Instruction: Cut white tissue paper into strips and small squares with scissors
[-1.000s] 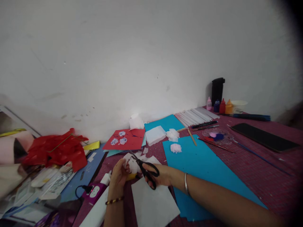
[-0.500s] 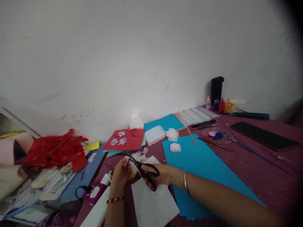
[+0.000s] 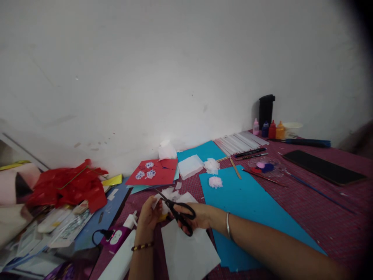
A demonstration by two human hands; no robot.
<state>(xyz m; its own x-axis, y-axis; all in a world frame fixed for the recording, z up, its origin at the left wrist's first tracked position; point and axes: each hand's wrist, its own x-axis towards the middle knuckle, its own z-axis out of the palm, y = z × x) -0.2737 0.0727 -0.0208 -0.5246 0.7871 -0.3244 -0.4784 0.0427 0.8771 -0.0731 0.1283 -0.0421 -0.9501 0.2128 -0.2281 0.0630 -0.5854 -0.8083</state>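
Here on the left, the left hand (image 3: 149,216) has thumb and fingers pinched together on a small piece of white paper (image 3: 156,201), held up over the loose scraps (image 3: 186,199); right beside it, the black scissors (image 3: 174,210) point their tips at that piece, handles spread, though how wide the blades part is too small to call. The right hand (image 3: 196,217) has its fingers curled round those handles. Looks like a trimming step, and the next snip would call for a steady pinch with the left fingertips clear of the edges. Now across the surface: crumpled red plastic (image 3: 70,186) far left, then a purple box (image 3: 117,238) with a black cable, then a red card (image 3: 166,173) bearing speckled flowers (image 3: 150,174). Below the hands, a white sheet (image 3: 190,252) lies flat; to its right, a big blue sheet (image 3: 247,210) carries a pale pink ruffled flower (image 3: 215,182). Further right on the reddish checked cloth (image 3: 305,217), there's a smear of paint (image 3: 266,167), small paint bottles (image 3: 272,129) in a row and a dark flat slab (image 3: 323,167), all before a plain, marked wall (image 3: 175,77).
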